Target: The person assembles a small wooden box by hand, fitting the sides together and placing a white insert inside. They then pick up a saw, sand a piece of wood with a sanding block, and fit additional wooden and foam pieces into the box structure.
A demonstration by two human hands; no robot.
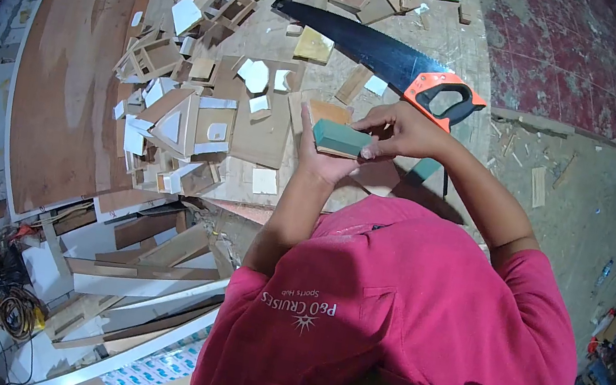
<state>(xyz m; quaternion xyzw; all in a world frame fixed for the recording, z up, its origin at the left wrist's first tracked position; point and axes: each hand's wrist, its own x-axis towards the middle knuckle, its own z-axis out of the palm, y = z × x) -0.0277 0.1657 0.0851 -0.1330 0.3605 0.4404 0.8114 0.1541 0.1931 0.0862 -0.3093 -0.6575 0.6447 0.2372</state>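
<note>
My left hand (321,164) supports a small flat wooden piece (333,112) from below, thumb along its left side. A green rectangular block (339,138) with a thin wood-coloured lower edge rests on top of it. Fingers and thumb of my right hand (406,134) close on the block's right end. The fingers of my left hand under the wood are hidden. Just beyond my right hand lies a handsaw (382,53) with an orange and black handle. A green strip (423,170) shows on the workbench below my right wrist.
Small wooden and white-faced pieces (186,15) are scattered over the workbench (231,192), mostly on the left. A long brown board (74,67) stands farther left. Wood offcuts (170,251) and coiled cables (17,312) lie at the lower left. Wood scraps (538,186) litter the floor at right.
</note>
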